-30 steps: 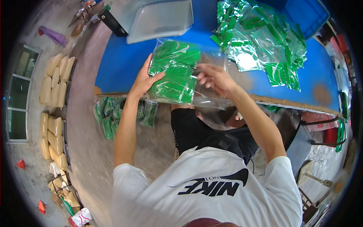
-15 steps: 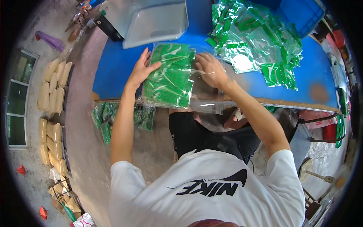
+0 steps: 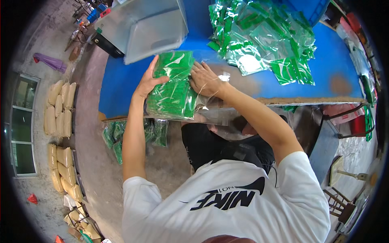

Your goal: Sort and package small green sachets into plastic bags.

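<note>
A clear plastic bag filled with a flat stack of green pieces (image 3: 172, 87) lies at the near edge of the blue table, its near end over the edge. My left hand (image 3: 148, 84) grips its left side, thumb on top and fingers along the far side. My right hand (image 3: 207, 81) is at its right side, with bent fingers pressing the loose clear film against the green stack. The right thumb is partly hidden. The bag's empty film spreads to the right under my right wrist.
A pile of clear packets with green contents (image 3: 263, 36) covers the table's far right. A translucent plastic bin (image 3: 156, 32) and a black box (image 3: 106, 43) stand at the far left. Green packets (image 3: 156, 131) lie below the table edge. Tan sacks (image 3: 60, 105) are stacked along the left.
The view has shifted slightly. The bag has turned a little, and my right hand has moved in closer against the green stack. My left hand still grips the left side.
</note>
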### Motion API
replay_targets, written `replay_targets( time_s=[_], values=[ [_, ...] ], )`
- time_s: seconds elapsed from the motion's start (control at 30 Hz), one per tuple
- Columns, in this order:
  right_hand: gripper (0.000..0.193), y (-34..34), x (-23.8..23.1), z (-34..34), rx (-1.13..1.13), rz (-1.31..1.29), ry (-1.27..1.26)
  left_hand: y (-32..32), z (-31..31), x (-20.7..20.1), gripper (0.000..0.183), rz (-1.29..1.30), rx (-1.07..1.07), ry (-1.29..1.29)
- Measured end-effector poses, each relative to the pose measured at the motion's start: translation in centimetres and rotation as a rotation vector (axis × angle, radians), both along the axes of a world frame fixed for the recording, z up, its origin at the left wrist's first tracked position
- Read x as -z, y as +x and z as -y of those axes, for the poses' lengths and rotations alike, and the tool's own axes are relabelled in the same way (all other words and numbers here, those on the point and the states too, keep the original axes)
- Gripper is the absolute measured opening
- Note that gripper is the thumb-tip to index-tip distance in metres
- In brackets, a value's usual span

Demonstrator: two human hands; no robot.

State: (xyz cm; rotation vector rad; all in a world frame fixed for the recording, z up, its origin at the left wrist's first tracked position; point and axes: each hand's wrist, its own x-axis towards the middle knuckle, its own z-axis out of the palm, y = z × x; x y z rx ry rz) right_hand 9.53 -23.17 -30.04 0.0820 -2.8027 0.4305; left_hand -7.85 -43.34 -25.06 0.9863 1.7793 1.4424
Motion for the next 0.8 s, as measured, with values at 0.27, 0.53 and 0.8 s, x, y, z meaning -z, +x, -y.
replay_targets(
  time_s=[0.27, 0.53, 0.8],
  values=[
    [0.021, 0.1, -1.4, -0.7, 0.411, 0.01, -0.414, 0.2, 1.1, -1.3, 0.111, -0.174, 0.01, -0.11],
    [0.025, 1.9, -1.1, -1.6, 0.165, -0.154, -0.417, 2.3, 2.5, -1.6, 0.104, -0.134, -0.127, -0.148],
    [0.028, 4.2, -1.4, -1.1, -0.12, -0.332, -0.07, 4.8, 5.2, -3.6, 0.104, -0.139, -0.127, -0.266]
  ],
)
